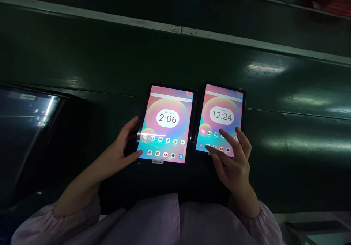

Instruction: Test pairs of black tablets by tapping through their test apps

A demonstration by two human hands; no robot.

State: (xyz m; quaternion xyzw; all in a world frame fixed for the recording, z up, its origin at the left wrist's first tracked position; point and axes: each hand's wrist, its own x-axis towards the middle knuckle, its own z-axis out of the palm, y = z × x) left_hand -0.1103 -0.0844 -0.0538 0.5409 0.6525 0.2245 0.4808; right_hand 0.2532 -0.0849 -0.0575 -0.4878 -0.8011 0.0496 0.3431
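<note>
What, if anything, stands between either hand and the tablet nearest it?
Nothing visible does. The left hand is at the side of the left tablet; the right hand has its fingers over the lower part of the right tablet.

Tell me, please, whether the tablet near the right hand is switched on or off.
On. The tablet has a lit screen showing 12:24 and app icons, although the right hand partly covers it.
</note>
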